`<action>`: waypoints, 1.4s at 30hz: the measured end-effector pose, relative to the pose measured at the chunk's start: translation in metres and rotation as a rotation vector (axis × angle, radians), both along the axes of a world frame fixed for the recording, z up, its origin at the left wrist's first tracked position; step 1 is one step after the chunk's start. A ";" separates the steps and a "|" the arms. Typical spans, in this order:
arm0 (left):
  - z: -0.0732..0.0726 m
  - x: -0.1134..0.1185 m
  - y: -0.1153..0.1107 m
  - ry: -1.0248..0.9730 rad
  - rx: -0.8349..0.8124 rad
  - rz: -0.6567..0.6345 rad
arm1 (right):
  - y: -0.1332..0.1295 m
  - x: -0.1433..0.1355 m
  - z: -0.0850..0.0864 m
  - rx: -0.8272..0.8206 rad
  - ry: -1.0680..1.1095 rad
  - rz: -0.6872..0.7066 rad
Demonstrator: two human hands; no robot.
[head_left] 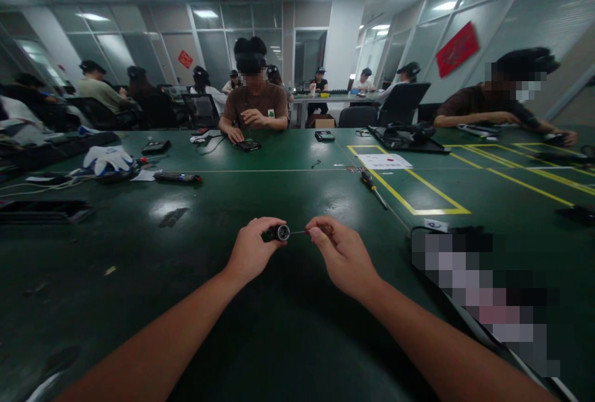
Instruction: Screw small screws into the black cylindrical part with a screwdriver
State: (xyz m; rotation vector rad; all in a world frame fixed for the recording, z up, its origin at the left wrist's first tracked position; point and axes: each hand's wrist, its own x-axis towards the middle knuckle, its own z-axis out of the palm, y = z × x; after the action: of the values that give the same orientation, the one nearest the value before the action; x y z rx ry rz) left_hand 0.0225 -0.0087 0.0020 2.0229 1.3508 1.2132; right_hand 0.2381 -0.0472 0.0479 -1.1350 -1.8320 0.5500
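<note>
Flat green tabletop, near left: passable
Right of centre: long black-yellow screwdriver obstructs
Far left: bunched white cloth gloves obstruct

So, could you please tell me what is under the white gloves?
A dark object shows at the lower edge of the white gloves; anything else they cover is hidden.

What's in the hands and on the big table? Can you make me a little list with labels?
Left hand: holds a small black cylinder with a silvery round end
Right hand: pinches a thin metal rod with a reddish end
Rod touching cylinder: can't tell
Table: dark green
Gloves: white cloth pair, far left
Tool: yellow-and-black-handled screwdriver, lying right of centre
</note>
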 end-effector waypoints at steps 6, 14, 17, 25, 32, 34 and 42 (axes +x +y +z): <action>0.001 0.002 -0.001 0.019 -0.019 0.020 | -0.002 -0.001 0.003 0.015 -0.004 0.001; 0.004 0.002 -0.002 0.005 -0.012 0.021 | -0.001 0.000 0.003 0.008 -0.012 0.007; 0.004 0.003 -0.002 -0.002 -0.010 0.020 | -0.001 0.001 0.003 0.003 -0.018 0.006; 0.003 0.003 -0.002 -0.037 -0.013 0.030 | -0.003 0.000 0.006 -0.001 -0.019 0.007; 0.007 0.004 -0.004 -0.059 -0.046 0.036 | -0.003 0.000 0.005 -0.002 -0.026 0.005; 0.006 0.004 -0.003 -0.055 -0.035 0.039 | -0.003 0.000 0.005 0.004 -0.028 0.004; 0.006 0.004 -0.003 -0.053 -0.024 0.039 | -0.004 -0.001 0.007 0.012 -0.027 0.011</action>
State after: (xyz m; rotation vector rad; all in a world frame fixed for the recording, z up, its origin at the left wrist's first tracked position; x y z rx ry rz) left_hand 0.0264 -0.0118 0.0081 1.9428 1.3784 1.2530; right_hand 0.2375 -0.0510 0.0550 -1.1299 -1.8630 0.5317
